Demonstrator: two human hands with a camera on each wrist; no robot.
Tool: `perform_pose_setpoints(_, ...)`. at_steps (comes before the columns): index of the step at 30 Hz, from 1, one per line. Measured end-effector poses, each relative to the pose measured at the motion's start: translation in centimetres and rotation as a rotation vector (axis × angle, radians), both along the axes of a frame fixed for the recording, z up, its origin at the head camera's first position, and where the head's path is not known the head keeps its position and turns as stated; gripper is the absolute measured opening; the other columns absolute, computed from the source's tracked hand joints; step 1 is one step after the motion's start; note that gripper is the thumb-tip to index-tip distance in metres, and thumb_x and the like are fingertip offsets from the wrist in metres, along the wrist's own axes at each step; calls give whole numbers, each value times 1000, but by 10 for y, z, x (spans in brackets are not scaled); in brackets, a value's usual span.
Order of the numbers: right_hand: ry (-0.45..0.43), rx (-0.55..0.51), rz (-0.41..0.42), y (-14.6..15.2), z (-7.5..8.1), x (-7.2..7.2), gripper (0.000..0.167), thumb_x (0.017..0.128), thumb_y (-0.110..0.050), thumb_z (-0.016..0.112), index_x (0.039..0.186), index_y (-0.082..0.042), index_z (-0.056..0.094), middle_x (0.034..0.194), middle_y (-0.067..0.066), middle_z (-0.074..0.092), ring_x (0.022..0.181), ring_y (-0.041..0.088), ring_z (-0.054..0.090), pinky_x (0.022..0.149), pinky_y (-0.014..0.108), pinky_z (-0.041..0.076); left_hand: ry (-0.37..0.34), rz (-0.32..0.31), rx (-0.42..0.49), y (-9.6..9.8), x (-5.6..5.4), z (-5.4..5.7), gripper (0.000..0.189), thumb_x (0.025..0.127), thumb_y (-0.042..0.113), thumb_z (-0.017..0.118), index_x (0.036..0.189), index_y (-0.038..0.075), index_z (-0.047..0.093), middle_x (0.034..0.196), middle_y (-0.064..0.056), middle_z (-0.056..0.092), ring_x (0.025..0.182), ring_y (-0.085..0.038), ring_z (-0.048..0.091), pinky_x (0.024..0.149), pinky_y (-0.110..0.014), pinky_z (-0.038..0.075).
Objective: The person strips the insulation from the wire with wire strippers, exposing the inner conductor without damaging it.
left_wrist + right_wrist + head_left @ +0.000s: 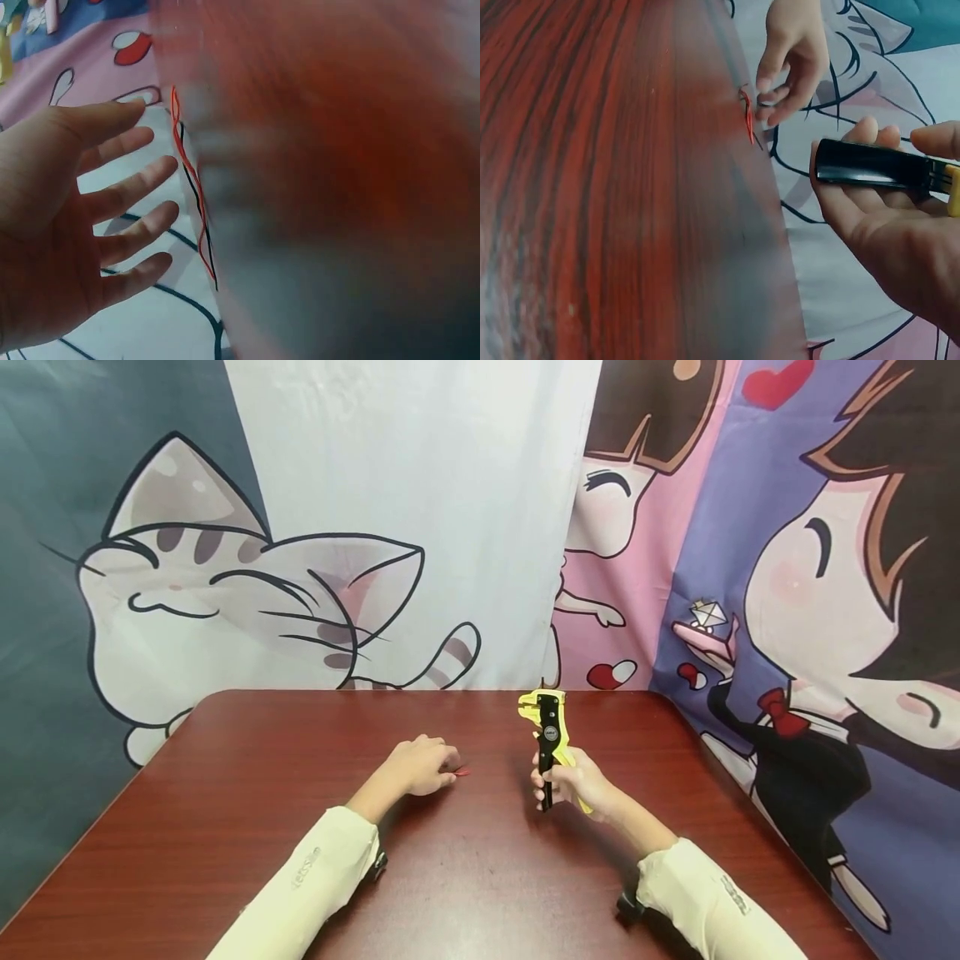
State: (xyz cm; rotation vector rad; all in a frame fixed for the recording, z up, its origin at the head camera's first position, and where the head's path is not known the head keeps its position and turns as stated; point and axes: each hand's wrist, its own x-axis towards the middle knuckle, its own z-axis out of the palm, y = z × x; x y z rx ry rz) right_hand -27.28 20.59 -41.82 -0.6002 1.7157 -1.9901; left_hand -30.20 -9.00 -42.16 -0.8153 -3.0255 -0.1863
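A wire stripper (pixel 551 727) with yellow and black parts stands upright in my right hand (pixel 592 783), its head pointing away from me. In the right wrist view, its black handle (pixel 870 166) lies across the fingers with the thumb beside it. Red and black wires (pixel 196 180) lie on the table by my left hand (pixel 423 766). The left wrist view shows that hand with spread, slightly bent fingers and nothing between them, just beside the wires. From the head camera, only a short red bit of wire (pixel 462 772) shows past the left fingertips.
Both hands are over a reddish-brown wooden table (pixel 300 735) with rounded far corners. Behind its far edge hangs a cloth (pixel 420 460) printed with a cartoon cat and figures. Dark wrist devices (pixel 630 906) sit by the pale sleeves (pixel 315 877).
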Motion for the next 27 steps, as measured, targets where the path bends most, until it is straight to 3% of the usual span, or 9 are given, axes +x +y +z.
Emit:
perform_pose_setpoints(4,21,-4,25,0,0,0,23,87,2,45,110,-1,48,83,6,61,71,23,63,72,51,56,-13,16,-41,10,-11,-2,16,89,37,72,101,27,69,90,10,60,91,-16,59,71,-42,47)
perform_pose_setpoints(12,16,12,75,-4,-3,2,25,87,3,45,111,2,48,86,9,61,73,24,64,73,49,56,2,78,-10,17,-27,-6,7,92,34,68,91,28,70,90,10,68,92,-17,66,75,-47,48)
perform_pose_setpoints(18,17,30,80,-6,-4,2,25,88,2,45,112,8,46,85,9,60,73,23,64,73,48,56,-48,136,-10,18,-25,-5,11,89,35,73,85,27,66,83,8,63,86,-19,63,74,-47,44)
perform_pose_setpoints(21,13,40,86,-6,-4,3,25,89,2,44,113,9,45,85,9,60,73,23,64,73,48,56,-73,161,12,18,-23,-5,13,89,28,72,79,25,64,78,8,59,81,-17,60,75,-46,42)
perform_pose_setpoints(27,-2,65,75,-4,-5,6,26,90,1,44,114,9,45,85,9,59,74,24,64,73,48,56,-54,126,-23,18,-24,-10,25,89,12,58,66,21,55,72,5,57,77,-17,57,77,-47,41)
